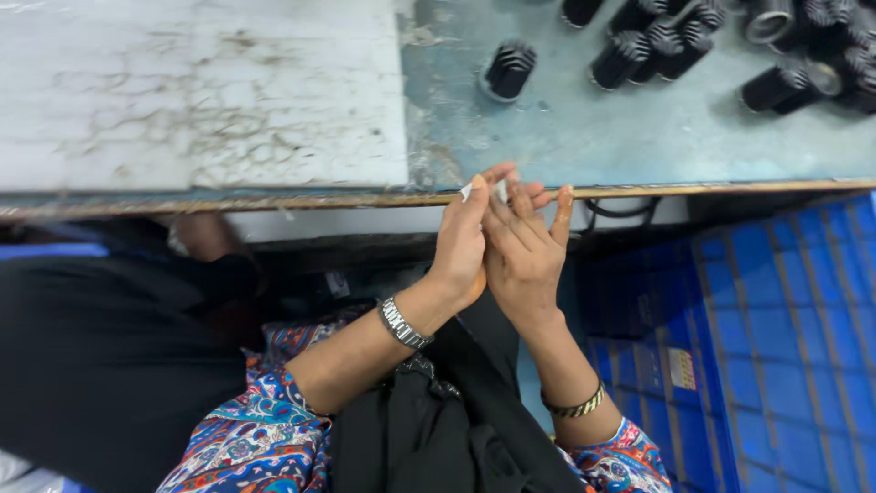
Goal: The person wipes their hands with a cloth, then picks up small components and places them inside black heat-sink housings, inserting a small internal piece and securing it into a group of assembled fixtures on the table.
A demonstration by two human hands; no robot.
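Note:
My left hand [461, 242] and my right hand [525, 251] are pressed together at the front edge of the workbench [584, 137]. Between their fingertips is a small white piece [484, 190], pinched by fingers of both hands; what it is I cannot tell. A metal watch sits on my left wrist and a gold bangle on my right wrist. Black ribbed cylindrical parts [506, 68] lie on the bench beyond my hands, one alone and several [657, 41] in a heap further right.
A worn white board [201, 91] covers the bench's left half. A blue plastic crate [785, 338] stands on the floor at the right. A person in black [100, 356] is at my left. A black cable [620, 212] hangs under the bench edge.

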